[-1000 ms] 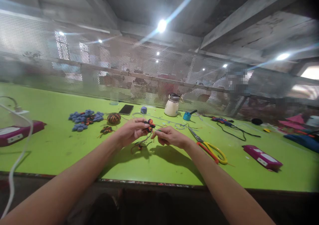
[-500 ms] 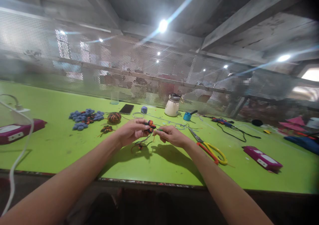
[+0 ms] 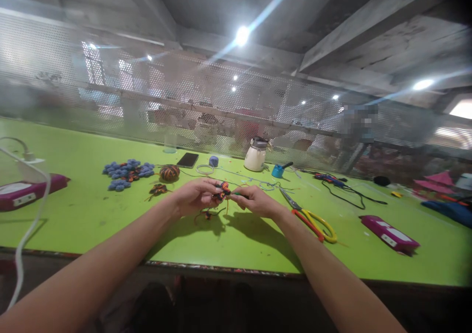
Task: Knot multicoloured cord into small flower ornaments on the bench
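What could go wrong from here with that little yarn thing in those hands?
The slim green tool in the right hand points toward the left hand, so a slip might poke a finger. The loose strand hanging below the multicoloured yarn piece could snag or tangle. The scissors lie close beside the right forearm, which might bump them.

Overhead lamp [image 3: 242,36] flares — mesh screen [image 3: 212,84] hazy, perhaps unfocused.
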Demonstrator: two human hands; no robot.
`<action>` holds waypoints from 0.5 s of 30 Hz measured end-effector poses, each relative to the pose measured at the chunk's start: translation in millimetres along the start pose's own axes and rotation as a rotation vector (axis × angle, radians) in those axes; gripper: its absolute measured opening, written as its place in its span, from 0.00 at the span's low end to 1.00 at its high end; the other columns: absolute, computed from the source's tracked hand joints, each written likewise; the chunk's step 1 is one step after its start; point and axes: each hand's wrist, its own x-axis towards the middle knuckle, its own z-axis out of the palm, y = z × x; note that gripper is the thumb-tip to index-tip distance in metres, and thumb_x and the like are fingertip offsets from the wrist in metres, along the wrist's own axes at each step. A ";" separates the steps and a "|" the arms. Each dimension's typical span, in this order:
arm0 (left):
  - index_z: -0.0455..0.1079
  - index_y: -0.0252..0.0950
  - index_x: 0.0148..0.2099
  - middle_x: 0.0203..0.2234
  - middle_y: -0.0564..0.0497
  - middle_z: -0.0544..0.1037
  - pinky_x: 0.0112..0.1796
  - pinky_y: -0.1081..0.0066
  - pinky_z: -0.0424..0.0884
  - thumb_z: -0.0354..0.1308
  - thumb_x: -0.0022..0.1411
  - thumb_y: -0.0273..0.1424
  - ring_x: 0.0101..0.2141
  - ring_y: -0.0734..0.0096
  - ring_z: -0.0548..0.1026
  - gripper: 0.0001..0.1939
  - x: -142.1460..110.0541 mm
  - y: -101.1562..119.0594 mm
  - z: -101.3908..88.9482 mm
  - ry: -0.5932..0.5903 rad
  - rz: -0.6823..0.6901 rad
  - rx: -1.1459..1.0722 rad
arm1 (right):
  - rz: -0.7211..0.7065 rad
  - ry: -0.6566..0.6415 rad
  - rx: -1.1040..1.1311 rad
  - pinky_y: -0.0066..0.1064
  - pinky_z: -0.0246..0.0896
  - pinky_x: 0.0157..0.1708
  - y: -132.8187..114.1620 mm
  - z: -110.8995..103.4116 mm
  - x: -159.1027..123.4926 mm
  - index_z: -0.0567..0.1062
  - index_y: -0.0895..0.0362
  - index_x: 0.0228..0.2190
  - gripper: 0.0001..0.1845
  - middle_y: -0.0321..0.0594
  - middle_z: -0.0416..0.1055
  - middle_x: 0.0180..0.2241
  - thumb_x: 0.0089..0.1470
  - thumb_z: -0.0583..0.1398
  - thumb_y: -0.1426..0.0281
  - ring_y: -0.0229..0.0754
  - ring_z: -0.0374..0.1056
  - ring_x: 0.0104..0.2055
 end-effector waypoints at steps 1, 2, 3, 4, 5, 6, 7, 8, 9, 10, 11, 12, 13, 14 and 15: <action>0.74 0.26 0.32 0.25 0.45 0.76 0.26 0.78 0.67 0.58 0.49 0.17 0.23 0.78 0.72 0.06 0.0 -0.5 0.0 -0.016 -0.008 0.005 | -0.005 -0.005 0.005 0.25 0.49 0.23 -0.1 0.5 0.3 0.73 0.61 0.28 0.21 0.32 0.60 0.18 0.57 0.52 0.56 0.32 0.53 0.20; 0.74 0.26 0.32 0.25 0.45 0.76 0.26 0.78 0.67 0.58 0.49 0.17 0.23 0.78 0.71 0.06 0.1 -0.9 0.2 -0.026 -0.009 0.007 | -0.011 -0.009 0.014 0.25 0.49 0.23 -0.1 1.0 0.7 0.73 0.60 0.28 0.22 0.32 0.60 0.18 0.58 0.52 0.56 0.32 0.53 0.20; 0.74 0.26 0.32 0.25 0.45 0.77 0.27 0.77 0.67 0.59 0.49 0.17 0.24 0.78 0.72 0.06 0.3 -1.3 0.4 -0.027 -0.002 0.006 | -0.017 -0.012 0.021 0.25 0.50 0.23 0.0 1.4 1.1 0.72 0.60 0.27 0.22 0.32 0.60 0.18 0.58 0.51 0.55 0.32 0.53 0.20; 0.74 0.26 0.31 0.25 0.45 0.77 0.27 0.77 0.67 0.60 0.48 0.17 0.24 0.78 0.72 0.06 0.6 -1.6 0.8 -0.019 0.011 0.006 | -0.019 -0.012 0.026 0.25 0.50 0.23 0.3 1.9 1.4 0.72 0.60 0.27 0.23 0.32 0.61 0.18 0.58 0.51 0.55 0.32 0.54 0.20; 0.74 0.26 0.31 0.25 0.45 0.77 0.28 0.77 0.68 0.60 0.48 0.17 0.25 0.77 0.72 0.05 0.9 -1.7 1.3 -0.006 0.028 0.007 | -0.017 -0.011 0.032 0.25 0.50 0.24 0.7 2.5 1.9 0.71 0.60 0.26 0.23 0.32 0.61 0.18 0.58 0.51 0.54 0.32 0.54 0.20; 0.73 0.27 0.31 0.25 0.45 0.77 0.29 0.77 0.68 0.61 0.48 0.17 0.25 0.76 0.73 0.05 1.2 -1.8 1.9 0.009 0.048 0.011 | -0.009 -0.012 0.043 0.25 0.50 0.24 1.2 3.3 2.4 0.71 0.60 0.25 0.24 0.33 0.62 0.18 0.58 0.50 0.54 0.32 0.54 0.20; 0.73 0.27 0.31 0.25 0.45 0.77 0.30 0.76 0.68 0.62 0.47 0.17 0.26 0.76 0.74 0.05 1.7 -1.9 2.5 0.025 0.067 0.018 | 0.002 -0.016 0.061 0.25 0.50 0.24 1.8 4.3 3.1 0.70 0.60 0.24 0.25 0.33 0.62 0.18 0.58 0.50 0.53 0.32 0.54 0.20; 0.73 0.27 0.30 0.25 0.45 0.78 0.31 0.76 0.69 0.62 0.47 0.17 0.26 0.75 0.74 0.05 2.1 -1.9 3.1 0.040 0.085 0.026 | 0.016 -0.020 0.082 0.25 0.50 0.23 2.5 5.7 3.9 0.69 0.60 0.23 0.26 0.33 0.62 0.18 0.58 0.49 0.52 0.31 0.54 0.20; 0.72 0.27 0.30 0.25 0.46 0.78 0.32 0.76 0.69 0.63 0.47 0.17 0.27 0.75 0.75 0.05 2.6 -2.0 3.6 0.054 0.101 0.033 | 0.030 -0.021 0.102 0.25 0.50 0.23 3.4 7.3 4.9 0.68 0.60 0.22 0.26 0.33 0.62 0.18 0.58 0.49 0.51 0.31 0.53 0.20; 0.72 0.28 0.29 0.25 0.46 0.78 0.32 0.75 0.69 0.63 0.47 0.17 0.27 0.74 0.75 0.05 3.2 -2.2 3.8 0.067 0.111 0.038 | 0.042 -0.016 0.115 0.25 0.50 0.23 4.3 9.1 6.0 0.68 0.60 0.22 0.27 0.33 0.61 0.18 0.58 0.49 0.51 0.31 0.53 0.19; 0.72 0.28 0.29 0.24 0.46 0.78 0.32 0.75 0.69 0.63 0.46 0.17 0.26 0.74 0.75 0.06 3.8 -2.5 3.9 0.080 0.118 0.041 | 0.050 -0.005 0.123 0.25 0.49 0.23 5.4 11.1 7.1 0.67 0.59 0.21 0.27 0.33 0.61 0.17 0.57 0.48 0.51 0.31 0.53 0.19; 0.71 0.28 0.28 0.24 0.46 0.78 0.31 0.76 0.69 0.63 0.46 0.16 0.26 0.74 0.75 0.06 4.4 -3.0 3.8 0.090 0.119 0.041 | 0.058 0.010 0.125 0.25 0.49 0.23 6.5 13.1 8.2 0.66 0.59 0.20 0.27 0.33 0.60 0.17 0.57 0.49 0.51 0.31 0.52 0.19; 0.71 0.28 0.29 0.23 0.46 0.78 0.30 0.76 0.69 0.63 0.46 0.16 0.26 0.74 0.75 0.06 5.1 -3.5 3.5 0.098 0.118 0.039 | 0.064 0.027 0.122 0.25 0.49 0.23 7.6 15.0 9.2 0.65 0.59 0.19 0.27 0.33 0.60 0.17 0.57 0.49 0.51 0.31 0.52 0.19; 0.71 0.28 0.30 0.24 0.46 0.78 0.30 0.76 0.69 0.63 0.46 0.16 0.26 0.74 0.75 0.07 5.7 -4.0 3.1 0.102 0.114 0.035 | 0.068 0.042 0.119 0.25 0.49 0.23 8.7 16.8 10.1 0.65 0.59 0.19 0.26 0.33 0.60 0.17 0.57 0.49 0.52 0.31 0.52 0.19; 0.72 0.28 0.31 0.24 0.46 0.78 0.30 0.76 0.69 0.63 0.46 0.15 0.25 0.75 0.75 0.08 6.2 -4.6 2.7 0.107 0.111 0.032 | 0.071 0.056 0.117 0.25 0.49 0.23 9.7 18.2 10.8 0.65 0.59 0.19 0.26 0.33 0.60 0.17 0.56 0.50 0.52 0.31 0.52 0.20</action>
